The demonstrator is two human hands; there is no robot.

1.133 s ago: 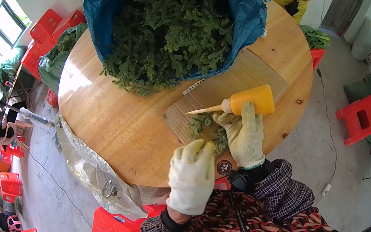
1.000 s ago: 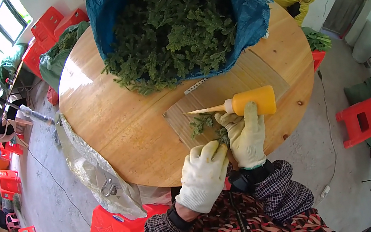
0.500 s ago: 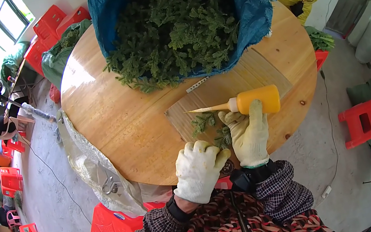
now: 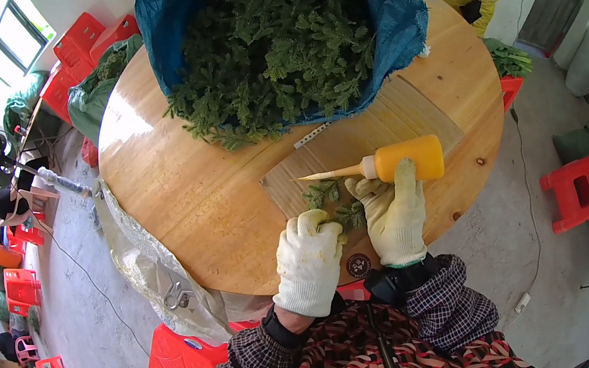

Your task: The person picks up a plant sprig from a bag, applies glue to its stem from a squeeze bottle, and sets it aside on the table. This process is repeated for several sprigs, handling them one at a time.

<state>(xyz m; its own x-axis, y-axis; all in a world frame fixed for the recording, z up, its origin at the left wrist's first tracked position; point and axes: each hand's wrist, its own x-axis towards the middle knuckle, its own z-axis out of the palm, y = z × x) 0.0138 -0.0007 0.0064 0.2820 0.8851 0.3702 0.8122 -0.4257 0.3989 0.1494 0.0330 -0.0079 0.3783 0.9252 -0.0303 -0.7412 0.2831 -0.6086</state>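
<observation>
My right hand point(image 4: 394, 221), in a white knit glove, grips a yellow squeeze bottle point(image 4: 410, 160). The bottle lies sideways in the fingers, its long thin nozzle point(image 4: 331, 174) pointing left over the cardboard. My left hand point(image 4: 308, 260), gloved too, is closed with its fingertips at the stem end of a small fir sprig point(image 4: 350, 215) that reaches toward my right hand. The exact pinch is hidden by the glove. Another fir sprig point(image 4: 321, 193) shows just beyond my left fingers, below the nozzle.
A blue woven sack point(image 4: 401, 31) full of fir branches point(image 4: 278, 45) fills the far side of the round wooden table point(image 4: 180, 204). Flat cardboard point(image 4: 393, 115) lies under my work. Scissors point(image 4: 176, 293) rest on plastic sheeting at the left edge. Red stools point(image 4: 185, 365) stand around.
My left hand has turned and shifted slightly left, and the sprig at its fingertips now lies flatter. A round dark mark on the table edge has come into fuller view. The bottle stays nearly still.
</observation>
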